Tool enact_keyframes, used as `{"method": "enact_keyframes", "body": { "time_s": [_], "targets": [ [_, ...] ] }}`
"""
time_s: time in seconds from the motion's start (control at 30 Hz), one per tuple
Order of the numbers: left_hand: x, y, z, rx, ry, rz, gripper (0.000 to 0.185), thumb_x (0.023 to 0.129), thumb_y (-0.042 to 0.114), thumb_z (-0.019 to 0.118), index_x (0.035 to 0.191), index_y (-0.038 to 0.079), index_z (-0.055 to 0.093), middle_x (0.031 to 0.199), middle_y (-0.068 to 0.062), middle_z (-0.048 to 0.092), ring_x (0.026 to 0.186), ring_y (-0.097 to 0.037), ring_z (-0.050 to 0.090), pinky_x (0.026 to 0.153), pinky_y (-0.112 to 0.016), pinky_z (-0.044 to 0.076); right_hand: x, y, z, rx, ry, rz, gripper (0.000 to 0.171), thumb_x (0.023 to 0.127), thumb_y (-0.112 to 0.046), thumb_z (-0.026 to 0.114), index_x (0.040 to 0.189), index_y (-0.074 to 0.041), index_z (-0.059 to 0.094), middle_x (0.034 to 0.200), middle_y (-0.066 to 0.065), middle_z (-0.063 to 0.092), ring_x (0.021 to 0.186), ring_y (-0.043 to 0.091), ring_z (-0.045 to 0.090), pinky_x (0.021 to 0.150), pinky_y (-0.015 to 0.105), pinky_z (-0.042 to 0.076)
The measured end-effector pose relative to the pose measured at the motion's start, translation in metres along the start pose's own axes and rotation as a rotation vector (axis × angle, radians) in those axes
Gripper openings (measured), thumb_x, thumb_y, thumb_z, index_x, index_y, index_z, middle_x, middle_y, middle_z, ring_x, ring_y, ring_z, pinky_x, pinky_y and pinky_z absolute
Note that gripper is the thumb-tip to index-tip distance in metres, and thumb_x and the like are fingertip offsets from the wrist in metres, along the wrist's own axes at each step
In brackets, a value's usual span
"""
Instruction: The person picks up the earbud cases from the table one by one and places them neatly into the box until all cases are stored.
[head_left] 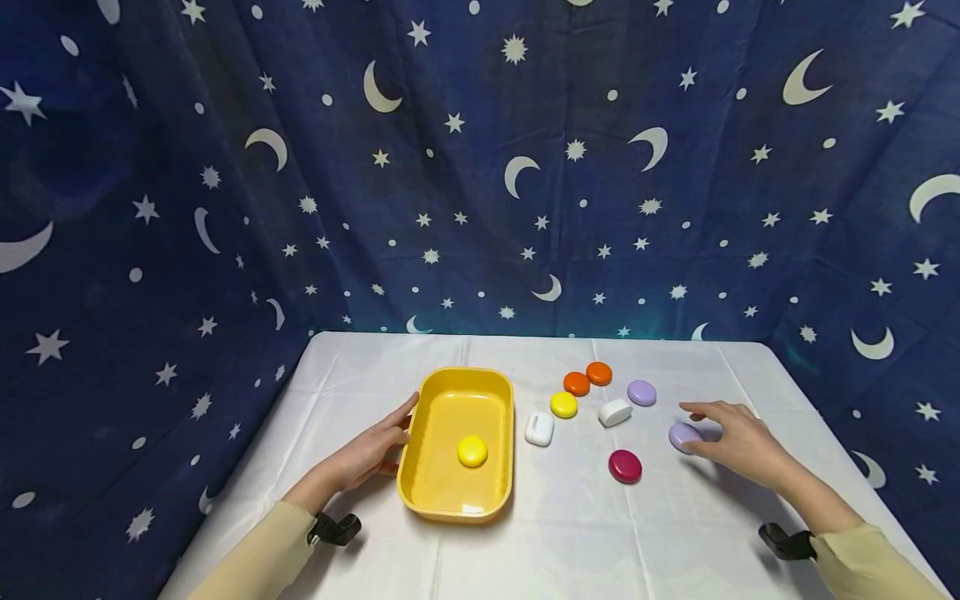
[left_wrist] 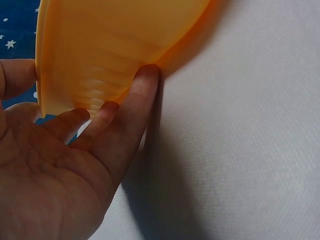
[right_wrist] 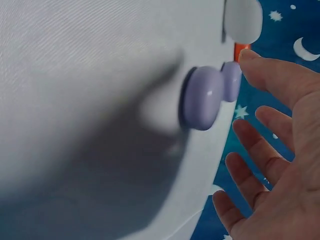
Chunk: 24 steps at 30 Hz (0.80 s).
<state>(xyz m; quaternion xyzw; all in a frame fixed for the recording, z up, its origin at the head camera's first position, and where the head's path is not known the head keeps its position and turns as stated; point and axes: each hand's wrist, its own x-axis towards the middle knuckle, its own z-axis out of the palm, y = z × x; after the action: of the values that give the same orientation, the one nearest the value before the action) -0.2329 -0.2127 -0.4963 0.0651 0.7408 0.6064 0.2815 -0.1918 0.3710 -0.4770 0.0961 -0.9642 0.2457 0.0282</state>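
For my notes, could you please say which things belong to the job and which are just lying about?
Seemingly in use:
- yellow tray, touched by left hand
- yellow disc inside it
- nearer purple disc, by right hand

Apparently lying about:
- other purple disc
- two orange discs
- second yellow disc
- two white pieces
- dark red disc

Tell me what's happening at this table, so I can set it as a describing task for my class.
A person rests their left hand against the outer side of a yellow tray, which has one yellow disc in it. Their right hand is spread beside the nearer purple disc, not gripping it. Also out on the white tablecloth are another purple disc, two orange discs, a second yellow disc, a dark red disc and two white pieces.
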Motion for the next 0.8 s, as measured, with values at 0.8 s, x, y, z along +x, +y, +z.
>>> {"method": "enact_keyframes", "body": {
  "time_s": [0.8],
  "targets": [
    [-0.002, 0.002, 0.001, 0.003, -0.007, 0.01, 0.073, 0.103, 0.018, 0.049, 0.164, 0.041, 0.016, 0.171, -0.014, 0.01, 0.142, -0.04, 0.041, 0.095, -0.051, 0.055, 0.002, 0.025, 0.02, -0.012, -0.063, 0.13, 0.074, 0.076, -0.044, 0.088, 0.131, 0.0, 0.064, 0.116, 0.023, 0.064, 0.109, 0.045, 0.05, 0.088, 0.067, 0.04]
  ]
}}
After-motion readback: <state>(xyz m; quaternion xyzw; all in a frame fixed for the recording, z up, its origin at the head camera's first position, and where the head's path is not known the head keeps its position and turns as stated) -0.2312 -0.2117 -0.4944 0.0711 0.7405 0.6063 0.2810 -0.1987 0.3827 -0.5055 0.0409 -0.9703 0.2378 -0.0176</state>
